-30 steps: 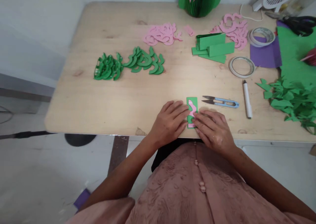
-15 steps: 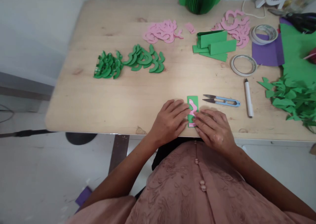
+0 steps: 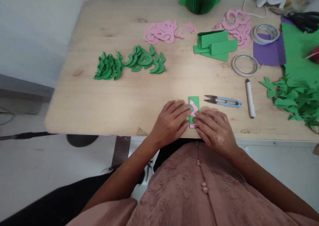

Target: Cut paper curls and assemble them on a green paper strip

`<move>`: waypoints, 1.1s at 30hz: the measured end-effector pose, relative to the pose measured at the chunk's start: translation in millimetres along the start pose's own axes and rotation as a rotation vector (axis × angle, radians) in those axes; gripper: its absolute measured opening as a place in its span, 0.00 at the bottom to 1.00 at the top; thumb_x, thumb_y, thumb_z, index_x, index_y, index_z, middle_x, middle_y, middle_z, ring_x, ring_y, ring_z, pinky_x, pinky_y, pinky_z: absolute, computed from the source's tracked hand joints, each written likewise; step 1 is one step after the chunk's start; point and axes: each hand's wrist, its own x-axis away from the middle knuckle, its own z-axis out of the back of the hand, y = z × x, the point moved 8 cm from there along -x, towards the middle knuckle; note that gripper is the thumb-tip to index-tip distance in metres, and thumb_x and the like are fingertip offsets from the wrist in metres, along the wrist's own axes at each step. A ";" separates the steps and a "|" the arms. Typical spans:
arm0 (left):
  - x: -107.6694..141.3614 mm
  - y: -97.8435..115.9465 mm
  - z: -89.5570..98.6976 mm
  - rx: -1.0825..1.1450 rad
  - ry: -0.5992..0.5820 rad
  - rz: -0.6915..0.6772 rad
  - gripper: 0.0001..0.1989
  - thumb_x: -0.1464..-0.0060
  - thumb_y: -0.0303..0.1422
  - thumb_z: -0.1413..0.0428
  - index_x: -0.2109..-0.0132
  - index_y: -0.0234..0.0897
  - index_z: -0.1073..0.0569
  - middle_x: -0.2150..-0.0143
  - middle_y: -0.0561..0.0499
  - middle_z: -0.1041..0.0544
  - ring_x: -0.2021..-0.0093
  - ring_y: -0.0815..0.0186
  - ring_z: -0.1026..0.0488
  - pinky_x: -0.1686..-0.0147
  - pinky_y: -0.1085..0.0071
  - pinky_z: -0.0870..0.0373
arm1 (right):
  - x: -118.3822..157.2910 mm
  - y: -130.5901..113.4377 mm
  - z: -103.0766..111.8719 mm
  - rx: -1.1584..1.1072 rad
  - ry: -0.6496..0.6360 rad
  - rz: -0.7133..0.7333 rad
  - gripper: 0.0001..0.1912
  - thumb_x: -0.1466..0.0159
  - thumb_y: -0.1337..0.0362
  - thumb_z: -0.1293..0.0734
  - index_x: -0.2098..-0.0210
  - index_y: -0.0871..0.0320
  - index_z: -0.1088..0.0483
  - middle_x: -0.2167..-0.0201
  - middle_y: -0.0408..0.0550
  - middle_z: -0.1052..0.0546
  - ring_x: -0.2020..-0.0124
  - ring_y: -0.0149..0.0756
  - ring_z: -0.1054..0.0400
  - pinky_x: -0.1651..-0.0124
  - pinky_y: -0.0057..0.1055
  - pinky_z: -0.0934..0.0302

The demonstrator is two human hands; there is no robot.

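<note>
A small green rectangular strip point(image 3: 196, 101) lies on the table near its front edge, with a pink wavy cutout point(image 3: 193, 107) on top of it. From the left, my left hand point(image 3: 170, 121) rests flat beside the strip, fingers stretched out and fingertips touching the cutout's edge. My right hand point(image 3: 215, 128) comes from the other side, its thumb and fingers closed on the pink cutout and covering part of it. Just right of the strip lie blue-handled thread snips point(image 3: 228, 102), blades apart. A white marker point(image 3: 250, 100) lies beyond them.
Green curved cutouts point(image 3: 144, 58) and pink cutouts point(image 3: 161, 32) form piles farther back. Folded green strips point(image 3: 215, 43), tape rolls point(image 3: 245, 65), green scraps point(image 3: 289, 96) and black-handled scissors point(image 3: 305, 22) are on the right. A black-clothed limb point(image 3: 62, 199) shows at lower left.
Both hands and the pink cutout stay almost in place. A black-clothed limb has come into view at the lower left, covering the purple scrap on the floor.
</note>
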 end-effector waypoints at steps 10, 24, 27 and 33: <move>-0.1 1.5 0.2 -0.013 -0.003 -0.009 0.16 0.44 0.29 0.48 0.48 0.34 0.31 0.45 0.46 0.27 0.41 0.57 0.37 0.41 0.54 0.42 | -1.9 -2.1 1.0 0.024 0.009 0.001 0.13 0.38 0.67 0.35 0.54 0.58 0.27 0.50 0.50 0.24 0.48 0.46 0.36 0.50 0.45 0.44; 0.3 1.0 -0.8 -0.010 -0.015 -0.010 0.16 0.44 0.29 0.49 0.48 0.34 0.31 0.45 0.46 0.28 0.41 0.58 0.37 0.41 0.54 0.42 | -2.0 -2.0 0.7 0.021 0.022 -0.012 0.13 0.38 0.67 0.34 0.54 0.58 0.27 0.51 0.50 0.24 0.47 0.46 0.36 0.49 0.44 0.44; 0.3 0.4 -0.8 -0.002 -0.019 -0.003 0.16 0.44 0.29 0.49 0.47 0.35 0.31 0.45 0.45 0.28 0.41 0.58 0.37 0.41 0.54 0.42 | -1.5 -2.1 0.8 0.031 0.025 -0.010 0.12 0.38 0.67 0.34 0.54 0.58 0.27 0.51 0.50 0.24 0.48 0.46 0.36 0.50 0.44 0.44; 0.0 0.3 0.5 0.013 -0.027 0.005 0.17 0.43 0.30 0.49 0.47 0.34 0.31 0.44 0.45 0.28 0.40 0.58 0.38 0.41 0.54 0.43 | -1.9 -1.7 0.9 0.031 0.026 -0.002 0.12 0.39 0.68 0.33 0.55 0.59 0.27 0.51 0.50 0.24 0.49 0.46 0.35 0.50 0.44 0.43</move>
